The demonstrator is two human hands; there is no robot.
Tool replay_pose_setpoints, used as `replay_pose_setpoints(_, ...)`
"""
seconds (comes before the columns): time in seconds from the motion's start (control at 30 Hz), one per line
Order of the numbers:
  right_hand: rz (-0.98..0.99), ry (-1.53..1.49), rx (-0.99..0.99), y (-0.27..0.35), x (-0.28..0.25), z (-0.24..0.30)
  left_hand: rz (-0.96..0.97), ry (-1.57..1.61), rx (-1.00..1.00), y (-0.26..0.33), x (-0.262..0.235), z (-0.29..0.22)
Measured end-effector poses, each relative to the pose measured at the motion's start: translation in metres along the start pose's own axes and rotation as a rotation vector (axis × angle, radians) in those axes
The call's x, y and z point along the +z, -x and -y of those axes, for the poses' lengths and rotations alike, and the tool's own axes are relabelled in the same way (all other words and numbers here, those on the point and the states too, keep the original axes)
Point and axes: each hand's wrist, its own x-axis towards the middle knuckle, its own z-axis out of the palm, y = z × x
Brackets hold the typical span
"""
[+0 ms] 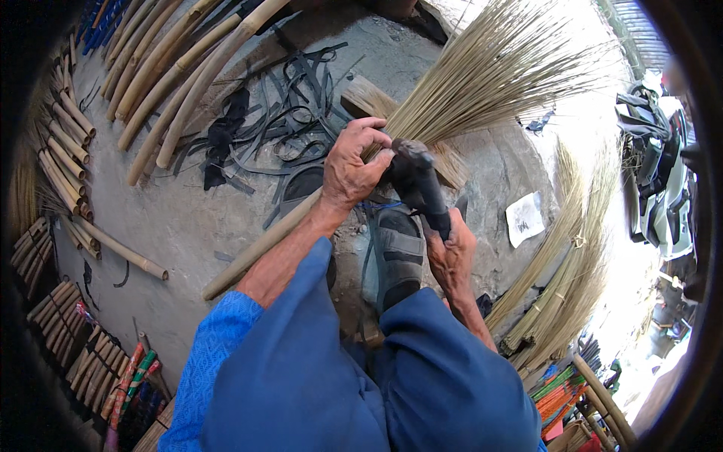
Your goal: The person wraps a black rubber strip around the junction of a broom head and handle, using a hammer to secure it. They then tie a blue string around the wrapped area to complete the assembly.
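Observation:
My left hand [352, 166] is closed around the neck of a grass broom [482, 83], where the stalks meet its handle. The bristles fan out toward the upper right. A bamboo pole [248, 260], apparently the broom's handle, runs toward the lower left beneath my left forearm. In my right hand [454, 260] is a hammer [422, 188], gripped by its dark handle. The hammer's head is slightly blurred and sits right beside my left fingers, over the broom neck. Whether it touches the broom I cannot tell. Under the bristles lies a wooden block [449, 162].
Dark rubber-like strips [301, 113] lie tangled on the ground beyond my left hand. Bamboo poles [166, 68] are piled at the far left, with more bundles [68, 324] along the left side. Grass bundles [557, 286] and white paper [525, 218] lie right. My sandalled foot [399, 245] is below the hammer.

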Motion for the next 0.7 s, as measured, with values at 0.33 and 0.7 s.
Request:
replay_pose_setpoints(0.33, -0.034, 0.125, -0.166, -0.009, -0.015, 0.012, -0.054, -0.246, 0.129, 0.006, -0.001, -0.006)
replay_pose_setpoints(0.7, 0.043, 0.266, -0.136, -0.013, -0.028, 0.027, -0.065, -0.3, 0.123, 0.007, -0.001, -0.009)
